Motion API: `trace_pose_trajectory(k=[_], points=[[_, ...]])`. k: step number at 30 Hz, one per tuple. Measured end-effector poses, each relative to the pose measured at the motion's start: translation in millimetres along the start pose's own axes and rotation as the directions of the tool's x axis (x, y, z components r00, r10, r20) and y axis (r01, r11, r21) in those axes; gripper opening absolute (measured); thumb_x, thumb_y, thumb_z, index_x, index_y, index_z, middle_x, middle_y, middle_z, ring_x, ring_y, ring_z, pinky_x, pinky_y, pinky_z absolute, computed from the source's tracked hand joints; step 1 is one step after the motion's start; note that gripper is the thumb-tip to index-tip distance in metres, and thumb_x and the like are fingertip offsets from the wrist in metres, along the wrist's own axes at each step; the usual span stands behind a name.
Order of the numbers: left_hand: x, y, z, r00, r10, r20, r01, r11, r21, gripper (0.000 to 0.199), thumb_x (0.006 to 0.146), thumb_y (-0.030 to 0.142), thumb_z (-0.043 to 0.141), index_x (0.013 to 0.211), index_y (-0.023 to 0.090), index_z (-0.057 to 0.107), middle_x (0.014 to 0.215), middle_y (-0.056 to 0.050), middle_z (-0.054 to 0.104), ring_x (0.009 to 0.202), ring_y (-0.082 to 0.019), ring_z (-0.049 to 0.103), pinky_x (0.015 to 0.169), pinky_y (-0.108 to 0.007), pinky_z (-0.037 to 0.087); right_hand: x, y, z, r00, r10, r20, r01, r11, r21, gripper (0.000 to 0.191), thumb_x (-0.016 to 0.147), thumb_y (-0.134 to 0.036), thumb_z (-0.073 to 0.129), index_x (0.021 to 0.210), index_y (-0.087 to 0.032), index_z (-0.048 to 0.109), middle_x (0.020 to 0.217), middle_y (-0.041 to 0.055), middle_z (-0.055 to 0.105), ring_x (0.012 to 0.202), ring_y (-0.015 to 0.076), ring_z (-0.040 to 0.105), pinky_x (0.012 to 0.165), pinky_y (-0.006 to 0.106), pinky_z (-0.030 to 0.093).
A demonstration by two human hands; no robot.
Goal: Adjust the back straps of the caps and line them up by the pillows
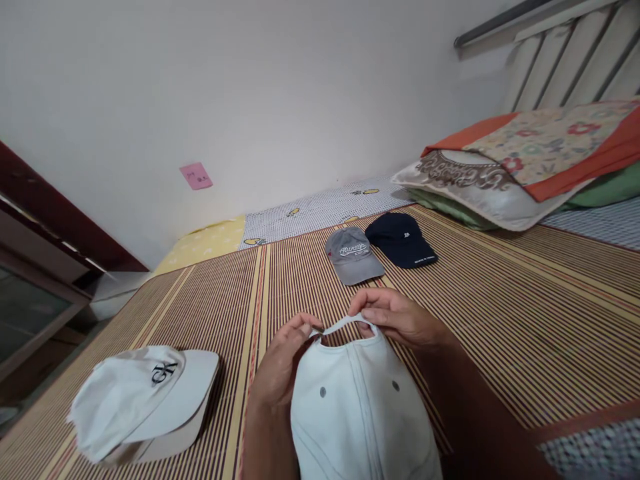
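Observation:
A pale, almost white baseball cap [360, 407] is held up close to me, its back opening and adjusting strap on the far side. My left hand [285, 360] pinches the left end of the strap, near what looks like its buckle. The right end of the strap is between the thumb and fingers of my right hand [400, 317]. To the left lie white caps [130, 400], seemingly two nested together, the top one with dark "CK" letters. Beyond my hands a grey cap [353, 253] with white lettering touches a navy cap [400, 239].
A striped bamboo mat [225, 300] covers the bed. Pillows [500, 193] and a floral orange cloth [540, 143] are piled at the right, by a radiator [575, 57]. A pink note [196, 176] is stuck on the wall. Dark-framed furniture [65, 207] stands at the left.

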State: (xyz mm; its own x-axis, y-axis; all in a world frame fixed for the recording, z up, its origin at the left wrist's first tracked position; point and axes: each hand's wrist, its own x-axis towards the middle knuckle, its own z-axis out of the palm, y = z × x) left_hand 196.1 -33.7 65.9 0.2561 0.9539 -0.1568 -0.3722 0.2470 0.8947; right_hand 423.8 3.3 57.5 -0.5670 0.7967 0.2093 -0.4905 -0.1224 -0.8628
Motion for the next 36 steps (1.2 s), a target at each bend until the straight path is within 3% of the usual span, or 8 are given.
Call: trace_pose_trajectory(k=[8,13,17,21,25,28,31,36], points=[[-1,2,-4.1,0.998,0.049,0.043,-0.040,0.982,-0.185,0.028,0.074,0.024,0.085,0.094,0.017,0.067,0.074,-0.001,0.063,0.062,-0.010,0.059,0.060,-0.018,0.046,4,7,-1,0.996,0.090,0.001,-0.090,0.994,-0.061,0.026,0.093,-0.037,0.070,0.108,-0.016,0.068,0.064,-0.0033,0.058,0.054,0.0083,0.048,0.050,0.019,0.033],[0,0,-5.0,0.998,0.051,0.035,-0.043,0.980,-0.194,0.024,0.077,0.022,0.081,0.096,0.017,0.067,0.076,-0.002,0.065,0.064,-0.012,0.062,0.062,-0.019,0.049,6,7,-1,0.995,0.097,-0.008,-0.097,0.978,-0.184,0.029,0.086,-0.034,0.078,0.107,-0.017,0.068,0.064,-0.0056,0.055,0.052,0.0067,0.043,0.047,0.017,0.030],[2,-2,-7.5,0.997,0.044,0.059,-0.030,0.976,-0.216,0.023,0.080,0.021,0.079,0.100,0.017,0.068,0.078,-0.002,0.068,0.065,-0.011,0.064,0.062,-0.018,0.050,7,10,4,0.996,0.061,-0.065,-0.063,0.998,-0.023,0.023,0.086,-0.032,0.076,0.101,-0.017,0.068,0.063,-0.0061,0.053,0.050,0.0063,0.039,0.045,0.017,0.029],[3,-3,-10.2,0.997,0.048,0.062,-0.026,0.945,-0.325,0.025,0.079,0.017,0.079,0.102,0.015,0.069,0.082,-0.002,0.073,0.072,-0.011,0.069,0.071,-0.018,0.055,7,11,3,0.993,0.067,-0.098,-0.065,0.997,0.029,0.025,0.086,-0.034,0.075,0.102,-0.016,0.070,0.067,-0.0030,0.057,0.056,0.0082,0.048,0.052,0.018,0.037],[2,-3,-11.2,0.996,0.043,0.075,-0.011,0.922,-0.386,0.027,0.080,0.014,0.078,0.105,0.014,0.069,0.082,-0.001,0.075,0.074,-0.011,0.072,0.073,-0.017,0.057,2,8,-4,0.995,0.090,0.037,-0.089,0.996,-0.017,0.040,0.086,-0.040,0.077,0.115,-0.014,0.069,0.074,0.0001,0.064,0.058,0.0087,0.053,0.053,0.018,0.039],[1,-2,-9.8,0.997,0.028,0.073,0.003,0.916,-0.401,0.027,0.080,0.015,0.078,0.106,0.015,0.068,0.085,-0.001,0.075,0.077,-0.011,0.072,0.076,-0.018,0.057,0,9,-5,0.990,0.043,0.137,-0.052,0.997,0.059,0.052,0.073,-0.039,0.088,0.114,-0.014,0.068,0.082,0.0023,0.066,0.064,0.0100,0.057,0.055,0.018,0.041],[0,-1,-7.3,0.997,-0.003,0.073,0.032,0.912,-0.410,0.025,0.082,0.017,0.077,0.105,0.016,0.066,0.086,-0.001,0.074,0.078,-0.010,0.071,0.079,-0.019,0.056,2,15,-1,0.991,-0.037,0.131,0.013,0.983,0.183,0.050,0.065,-0.031,0.093,0.106,-0.016,0.068,0.082,-0.0015,0.060,0.063,0.0082,0.053,0.053,0.016,0.040],[2,-5,-7.8,0.996,0.025,0.091,0.019,0.890,-0.455,0.021,0.082,0.015,0.074,0.101,0.016,0.065,0.086,-0.002,0.071,0.076,-0.012,0.069,0.077,-0.023,0.056,11,25,4,0.989,-0.083,0.123,0.042,0.951,0.306,0.041,0.070,-0.028,0.090,0.101,-0.018,0.065,0.080,-0.0046,0.052,0.056,0.0045,0.043,0.051,0.015,0.038]])
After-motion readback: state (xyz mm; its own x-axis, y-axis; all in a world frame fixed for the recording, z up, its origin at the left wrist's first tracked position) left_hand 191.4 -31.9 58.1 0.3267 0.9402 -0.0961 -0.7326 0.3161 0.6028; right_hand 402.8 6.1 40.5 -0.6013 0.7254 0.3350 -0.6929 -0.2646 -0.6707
